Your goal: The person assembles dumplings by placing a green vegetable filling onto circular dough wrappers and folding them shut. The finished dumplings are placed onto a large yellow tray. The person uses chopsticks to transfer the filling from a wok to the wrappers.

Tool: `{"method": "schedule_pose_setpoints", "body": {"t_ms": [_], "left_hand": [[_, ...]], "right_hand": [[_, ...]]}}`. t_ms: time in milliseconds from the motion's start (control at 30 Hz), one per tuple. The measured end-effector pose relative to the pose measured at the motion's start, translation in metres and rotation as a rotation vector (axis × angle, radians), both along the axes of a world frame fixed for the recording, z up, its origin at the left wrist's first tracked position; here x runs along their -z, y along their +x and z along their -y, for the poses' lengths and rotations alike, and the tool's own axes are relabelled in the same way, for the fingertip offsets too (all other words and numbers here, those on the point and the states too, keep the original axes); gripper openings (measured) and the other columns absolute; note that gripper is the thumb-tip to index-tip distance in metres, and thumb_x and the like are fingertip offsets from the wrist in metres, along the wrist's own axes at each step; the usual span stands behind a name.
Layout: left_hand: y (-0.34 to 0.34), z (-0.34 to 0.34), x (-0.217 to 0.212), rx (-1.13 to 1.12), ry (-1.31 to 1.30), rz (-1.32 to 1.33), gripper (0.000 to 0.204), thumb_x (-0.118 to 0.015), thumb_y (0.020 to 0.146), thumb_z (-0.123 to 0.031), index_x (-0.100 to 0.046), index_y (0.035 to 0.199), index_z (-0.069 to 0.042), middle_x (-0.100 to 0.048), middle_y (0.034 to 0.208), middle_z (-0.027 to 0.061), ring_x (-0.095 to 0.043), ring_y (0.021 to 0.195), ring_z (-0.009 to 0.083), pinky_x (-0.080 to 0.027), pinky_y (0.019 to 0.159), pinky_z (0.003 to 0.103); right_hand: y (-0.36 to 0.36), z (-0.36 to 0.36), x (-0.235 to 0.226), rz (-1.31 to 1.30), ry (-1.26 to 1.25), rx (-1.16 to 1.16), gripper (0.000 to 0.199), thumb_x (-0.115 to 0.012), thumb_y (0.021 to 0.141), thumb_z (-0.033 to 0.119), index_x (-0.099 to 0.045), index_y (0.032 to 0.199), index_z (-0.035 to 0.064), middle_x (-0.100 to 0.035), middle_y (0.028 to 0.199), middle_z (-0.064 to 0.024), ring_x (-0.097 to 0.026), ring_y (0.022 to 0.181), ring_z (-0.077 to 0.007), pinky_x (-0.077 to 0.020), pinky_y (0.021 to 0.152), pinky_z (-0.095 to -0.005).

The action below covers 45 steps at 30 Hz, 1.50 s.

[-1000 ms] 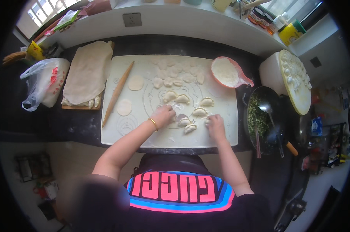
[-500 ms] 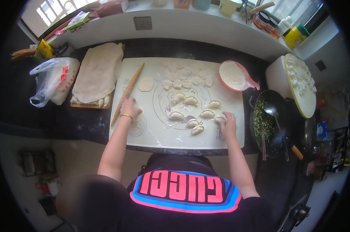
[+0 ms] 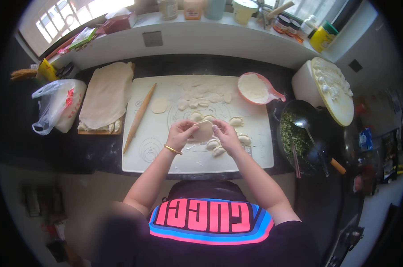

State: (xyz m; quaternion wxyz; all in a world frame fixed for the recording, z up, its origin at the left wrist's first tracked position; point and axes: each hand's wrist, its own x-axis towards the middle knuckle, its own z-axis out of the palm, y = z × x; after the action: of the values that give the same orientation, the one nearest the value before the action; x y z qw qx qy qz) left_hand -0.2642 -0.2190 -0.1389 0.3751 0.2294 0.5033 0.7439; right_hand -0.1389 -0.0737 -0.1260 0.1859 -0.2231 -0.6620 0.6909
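Observation:
A thin round dumpling wrapper (image 3: 204, 132) is stretched between my two hands above the middle of the pale mat. Its left edge is pinched by my left hand (image 3: 182, 133), which wears a gold bracelet. My right hand (image 3: 225, 135) grips the opposite edge. Folded dumplings (image 3: 236, 121) lie around and partly behind my hands. Beyond them sit several small floured dough pieces (image 3: 203, 102). One flat wrapper (image 3: 159, 105) rests alone beside the wooden rolling pin (image 3: 140, 116).
To the right, a wok (image 3: 295, 138) holds chopped green filling and a spoon. A pink bowl of flour (image 3: 255, 88) stands on the mat's (image 3: 194, 167) far right corner. On the left are a cloth-covered board (image 3: 108, 95) and a plastic bag (image 3: 61, 104). Jars line the sill.
My left hand has come right from beside the rolling pin, and my right hand has moved left from a dumpling. Both now hold a wrapper between them. The view has shifted slightly.

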Motion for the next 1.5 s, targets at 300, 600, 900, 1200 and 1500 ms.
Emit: {"method": "schedule_pose_setpoints", "body": {"t_ms": [300,600,900,1200,1500], "left_hand": [[0.07,-0.09,-0.062,0.247,-0.06,-0.373,0.022,-0.055,0.087,-0.016,-0.061,0.098,0.003,-0.063,0.079,0.0051,-0.056,0.07,0.0077,-0.046,0.059,0.021],[0.189,-0.199,-0.096,0.196,0.128,-0.134,0.021,-0.056,0.087,-0.016,-0.062,0.095,0.002,-0.062,0.078,0.0022,-0.056,0.071,0.0069,-0.044,0.059,0.02],[0.261,-0.273,-0.092,0.17,0.035,-0.264,0.021,-0.059,0.085,-0.015,-0.06,0.094,0.004,-0.063,0.081,0.0041,-0.056,0.071,0.0063,-0.046,0.061,0.02],[0.277,-0.287,-0.083,0.106,-0.028,-0.295,0.018,-0.059,0.084,-0.014,-0.061,0.091,0.002,-0.062,0.077,0.0029,-0.054,0.07,0.0059,-0.044,0.061,0.021],[0.267,-0.286,-0.084,0.237,-0.104,-0.298,0.023,-0.059,0.085,-0.02,-0.06,0.092,0.002,-0.061,0.079,0.0018,-0.053,0.07,0.0055,-0.044,0.061,0.021]], "right_hand": [[0.074,-0.052,-0.077,-0.037,0.288,0.238,0.012,-0.06,0.082,0.008,-0.065,0.085,-0.0024,-0.066,0.077,-0.0064,-0.059,0.069,-0.0097,-0.0462,0.065,-0.0226],[0.187,-0.143,-0.107,-0.118,0.185,0.441,0.008,-0.058,0.083,0.006,-0.062,0.085,-0.0006,-0.063,0.076,-0.0051,-0.057,0.068,-0.01,-0.0452,0.064,-0.0229],[0.254,-0.217,-0.097,-0.04,0.309,0.385,0.01,-0.056,0.084,0.006,-0.063,0.086,-0.0005,-0.063,0.075,-0.0059,-0.058,0.071,-0.0105,-0.0459,0.065,-0.0257],[0.266,-0.246,-0.082,-0.083,0.157,0.288,0.012,-0.058,0.083,0.006,-0.062,0.092,-0.0006,-0.064,0.079,-0.0059,-0.058,0.074,-0.0101,-0.0459,0.067,-0.0251],[0.258,-0.242,-0.076,-0.069,0.372,0.365,0.013,-0.057,0.084,0.01,-0.063,0.089,-0.0011,-0.064,0.079,-0.0073,-0.059,0.071,-0.0143,-0.0461,0.069,-0.0265]]}}
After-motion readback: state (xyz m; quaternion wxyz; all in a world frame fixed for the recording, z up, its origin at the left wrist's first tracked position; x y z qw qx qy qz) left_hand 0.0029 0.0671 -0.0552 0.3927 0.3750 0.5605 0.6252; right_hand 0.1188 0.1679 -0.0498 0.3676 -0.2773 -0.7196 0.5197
